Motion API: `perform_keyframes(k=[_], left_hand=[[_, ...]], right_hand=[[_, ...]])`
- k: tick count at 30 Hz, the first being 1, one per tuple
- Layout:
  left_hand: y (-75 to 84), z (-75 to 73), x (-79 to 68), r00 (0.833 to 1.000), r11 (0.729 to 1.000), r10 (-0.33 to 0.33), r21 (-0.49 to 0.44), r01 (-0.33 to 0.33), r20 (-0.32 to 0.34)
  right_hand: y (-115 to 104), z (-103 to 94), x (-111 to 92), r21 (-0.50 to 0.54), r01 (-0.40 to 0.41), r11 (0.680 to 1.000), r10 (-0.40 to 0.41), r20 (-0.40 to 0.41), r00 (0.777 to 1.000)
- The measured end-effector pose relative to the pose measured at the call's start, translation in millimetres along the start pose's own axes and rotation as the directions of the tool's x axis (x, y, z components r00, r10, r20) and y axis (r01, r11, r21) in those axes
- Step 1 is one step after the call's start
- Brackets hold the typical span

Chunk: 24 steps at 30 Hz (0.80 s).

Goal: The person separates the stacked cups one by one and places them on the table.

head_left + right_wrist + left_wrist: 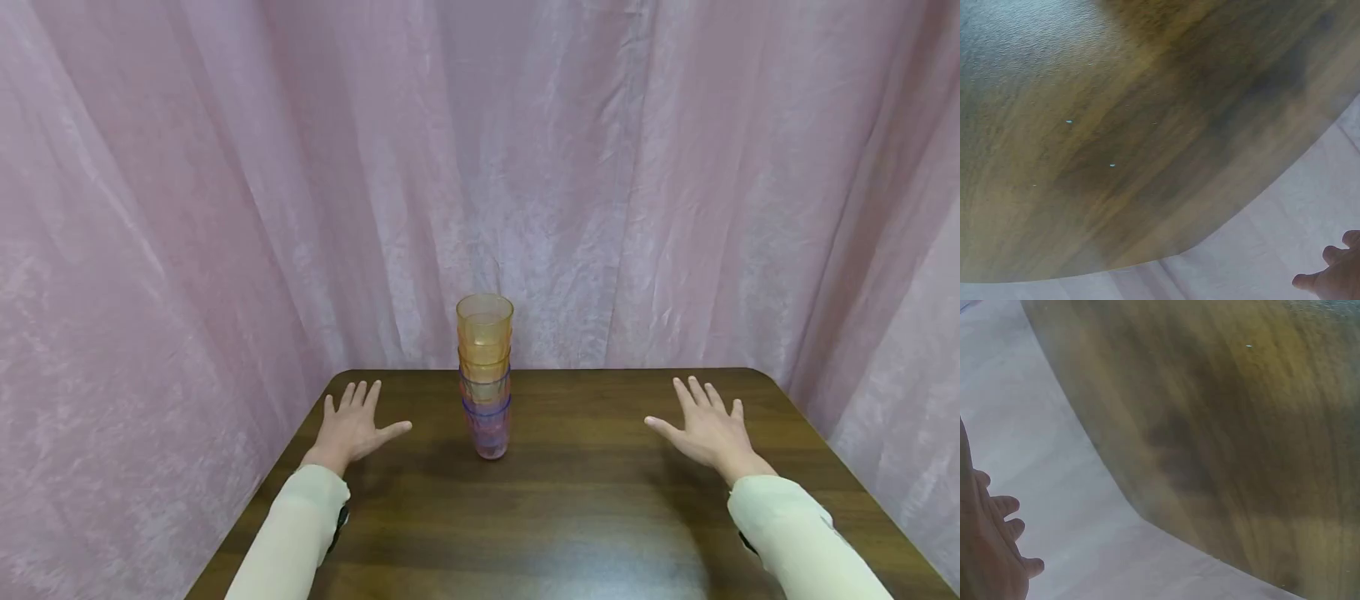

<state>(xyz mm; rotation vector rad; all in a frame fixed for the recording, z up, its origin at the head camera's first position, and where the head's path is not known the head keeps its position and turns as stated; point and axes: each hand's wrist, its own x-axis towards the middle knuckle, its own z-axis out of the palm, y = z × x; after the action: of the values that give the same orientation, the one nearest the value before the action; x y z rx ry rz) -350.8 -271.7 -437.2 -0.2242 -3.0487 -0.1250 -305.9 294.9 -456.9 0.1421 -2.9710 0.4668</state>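
On either side of the nested cups [486,379], the left hand [349,429] and right hand [708,433] spread wide, each grip empty; nesting seems complete, none left apart.

Cup stack [486,375]: translucent yellow above, pink-purple below (blue-violet edging on lower rims). Table [570,492]: brown, streaked wood grain. Curtain [555,167]: pale pink. Sleeves [285,533]: pale green.

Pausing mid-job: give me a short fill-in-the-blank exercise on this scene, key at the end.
The left hand and right hand hold ____.
The cup stack stands nearer the ____ hand.
Its topmost cup is tinted ____.
Only the ____ camera's view shows the stack.

Missing words: nothing; left; yellow; head.
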Motion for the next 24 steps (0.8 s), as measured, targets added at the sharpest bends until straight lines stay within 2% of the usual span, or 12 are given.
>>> perform_keyframes(k=[11,24], left_hand=[[10.1,-19.0,9.5,1.0,0.999,0.022,-0.03,-0.023,-0.018],[33.5,-44.9,20.9,0.996,0.994,0.072,-0.081,-0.076,-0.053]], right_hand=[[-13.6,-11.1,10.4,-0.008,0.015,1.0,-0.016,-0.018,1.0],[-29.4,-30.2,22.3,0.008,0.062,0.998,-0.062,-0.043,0.997]])
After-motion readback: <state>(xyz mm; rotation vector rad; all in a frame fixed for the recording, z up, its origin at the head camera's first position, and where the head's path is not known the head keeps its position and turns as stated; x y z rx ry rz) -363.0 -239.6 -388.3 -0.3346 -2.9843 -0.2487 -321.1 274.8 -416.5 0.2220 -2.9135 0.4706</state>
